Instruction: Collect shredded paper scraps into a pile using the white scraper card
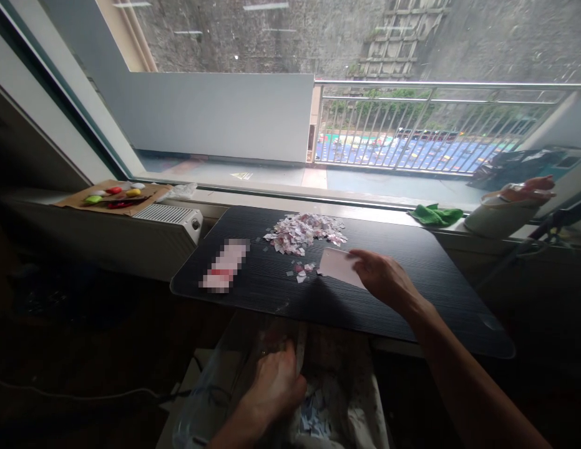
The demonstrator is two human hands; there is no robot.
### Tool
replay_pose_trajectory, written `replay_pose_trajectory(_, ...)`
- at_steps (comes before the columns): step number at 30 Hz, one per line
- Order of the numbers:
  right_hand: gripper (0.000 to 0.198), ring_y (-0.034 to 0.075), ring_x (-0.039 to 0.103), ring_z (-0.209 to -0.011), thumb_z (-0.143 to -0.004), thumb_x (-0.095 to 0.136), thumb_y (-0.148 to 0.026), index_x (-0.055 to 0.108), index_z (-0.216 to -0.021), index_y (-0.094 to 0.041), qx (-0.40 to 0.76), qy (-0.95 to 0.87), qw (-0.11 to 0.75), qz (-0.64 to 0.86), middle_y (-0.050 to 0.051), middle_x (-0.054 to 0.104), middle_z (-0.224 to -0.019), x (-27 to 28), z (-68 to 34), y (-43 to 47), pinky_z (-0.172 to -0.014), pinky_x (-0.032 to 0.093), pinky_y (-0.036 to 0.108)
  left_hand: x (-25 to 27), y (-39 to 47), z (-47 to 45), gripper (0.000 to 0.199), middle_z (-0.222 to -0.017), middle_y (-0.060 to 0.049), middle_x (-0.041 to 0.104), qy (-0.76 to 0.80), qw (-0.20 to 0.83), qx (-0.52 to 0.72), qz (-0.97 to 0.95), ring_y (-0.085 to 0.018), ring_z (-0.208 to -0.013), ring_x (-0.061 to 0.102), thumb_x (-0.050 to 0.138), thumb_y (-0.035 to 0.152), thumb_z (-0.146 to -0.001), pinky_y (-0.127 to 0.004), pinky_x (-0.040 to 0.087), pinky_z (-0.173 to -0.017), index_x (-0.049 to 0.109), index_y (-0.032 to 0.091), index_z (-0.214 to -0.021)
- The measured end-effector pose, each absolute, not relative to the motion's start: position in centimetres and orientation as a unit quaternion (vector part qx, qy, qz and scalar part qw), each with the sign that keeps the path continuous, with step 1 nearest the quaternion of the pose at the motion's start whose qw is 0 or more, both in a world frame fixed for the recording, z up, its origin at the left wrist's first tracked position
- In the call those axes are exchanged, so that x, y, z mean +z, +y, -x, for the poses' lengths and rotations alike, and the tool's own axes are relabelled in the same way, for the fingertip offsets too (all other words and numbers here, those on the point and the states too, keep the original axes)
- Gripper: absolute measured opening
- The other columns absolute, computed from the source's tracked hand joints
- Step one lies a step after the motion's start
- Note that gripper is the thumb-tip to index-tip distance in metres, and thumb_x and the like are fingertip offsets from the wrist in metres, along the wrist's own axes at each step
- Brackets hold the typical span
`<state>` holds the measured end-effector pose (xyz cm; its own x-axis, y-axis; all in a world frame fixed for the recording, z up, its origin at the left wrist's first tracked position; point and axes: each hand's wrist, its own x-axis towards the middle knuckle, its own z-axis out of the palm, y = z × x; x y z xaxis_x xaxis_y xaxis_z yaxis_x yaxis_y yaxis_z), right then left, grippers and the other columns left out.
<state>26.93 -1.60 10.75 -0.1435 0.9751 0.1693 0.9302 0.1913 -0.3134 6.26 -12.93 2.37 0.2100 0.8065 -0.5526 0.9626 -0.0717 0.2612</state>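
My right hand (381, 274) grips a pale, flat card (339, 265) by its right end, just over the dark tabletop (402, 312). Left of the card lie a few loose paper scraps (301, 271). A larger heap of small cut paper pieces (304, 232) sits behind them, near the table's far edge. Below the table's front edge, my left hand (278, 377) is closed, beside a thin pale strip or rim (300, 349); what its fingers hold is hidden. Under it is a clear plastic container (190, 399) with more paper pieces (316, 418) inside.
A blurred pinkish strip (226, 265) lies on the table's left side. Left of the table are a radiator (171, 218) and a cardboard sheet (79, 198) with colourful items. A green cloth (435, 215) and a pale bucket-like container (493, 215) stand on the windowsill.
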Motion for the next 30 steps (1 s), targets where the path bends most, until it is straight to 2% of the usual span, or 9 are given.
replay_pose_trajectory(6,0.034,0.019,0.064,-0.076,-0.078,0.042,-0.023,0.063,-0.104,-0.026,0.086,-0.743,0.158,0.645,0.001,0.071,-0.088,11.0,-27.8,-2.3,-0.067,0.045,0.027,1.8,-13.1,-6.2,0.061,-0.090,-0.014,0.066,0.621,0.274,-0.126,-0.723,-0.028,-0.089,0.061,0.039,0.022,-0.069,-0.036,0.045,-0.077,0.034,0.004,-0.127)
replay_pose_trajectory(11,0.035,0.019,0.063,-0.074,-0.078,0.042,-0.024,0.063,-0.106,-0.026,0.094,-0.730,0.155,0.659,0.002,0.070,-0.089,10.9,-28.7,-2.4,-0.065,0.044,0.027,1.9,-13.1,-6.3,0.059,-0.091,-0.012,0.066,0.615,0.264,-0.138,-0.730,-0.025,-0.089,0.061,0.039,0.023,-0.071,-0.032,0.044,-0.078,0.035,0.006,-0.127)
replay_pose_trajectory(19,0.036,0.019,0.063,-0.074,-0.078,0.042,-0.024,0.062,-0.108,-0.025,0.115,-0.725,0.169,0.658,0.003,0.070,-0.089,10.6,-28.4,-2.1,-0.067,0.045,0.027,2.5,-13.1,-6.3,0.063,-0.093,-0.015,0.065,0.609,0.284,-0.146,-0.726,-0.027,-0.092,0.060,0.037,0.022,-0.072,-0.037,0.044,-0.079,0.029,0.003,-0.131)
replay_pose_trajectory(23,0.036,0.022,0.062,-0.083,-0.079,0.041,-0.025,0.061,-0.109,-0.023,0.079,-0.718,0.161,0.673,0.005,0.069,-0.093,10.8,-28.2,-2.2,-0.072,0.044,0.031,2.5,-13.1,-6.4,0.062,-0.089,-0.015,0.065,0.610,0.281,-0.139,-0.728,-0.028,-0.091,0.060,0.036,0.021,-0.071,-0.037,0.044,-0.079,0.030,0.003,-0.130)
replay_pose_trajectory(30,0.036,0.020,0.062,-0.076,-0.078,0.042,-0.024,0.062,-0.108,-0.024,0.093,-0.722,0.154,0.668,0.004,0.070,-0.088,10.9,-28.5,-2.6,-0.069,0.044,0.028,2.5,-13.2,-6.4,0.063,-0.090,-0.015,0.065,0.608,0.275,-0.139,-0.732,-0.028,-0.090,0.061,0.036,0.021,-0.069,-0.037,0.044,-0.077,0.032,0.002,-0.129)
